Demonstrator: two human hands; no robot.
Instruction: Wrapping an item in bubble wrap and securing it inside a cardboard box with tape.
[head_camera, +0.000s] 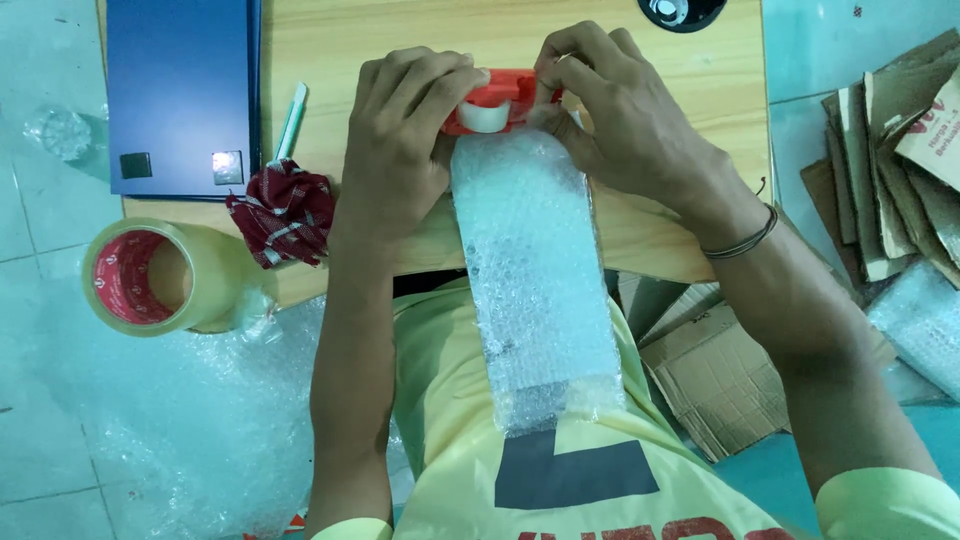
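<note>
Clamped on the red tape dispenser, my left hand and right hand pinch its ends; below them the bubble-wrap strip looks light, limp and slippery to me.

Both hands work at the far end of a long bubble-wrapped bundle lying from the wooden table edge to the person's lap. The left hand grips a red tape dispenser at the bundle's far end; the right hand pinches the same end beside it. Left of the bundle lie a red checked cloth, a blue book and a large tape roll. Cardboard pieces are stacked right of it.
</note>
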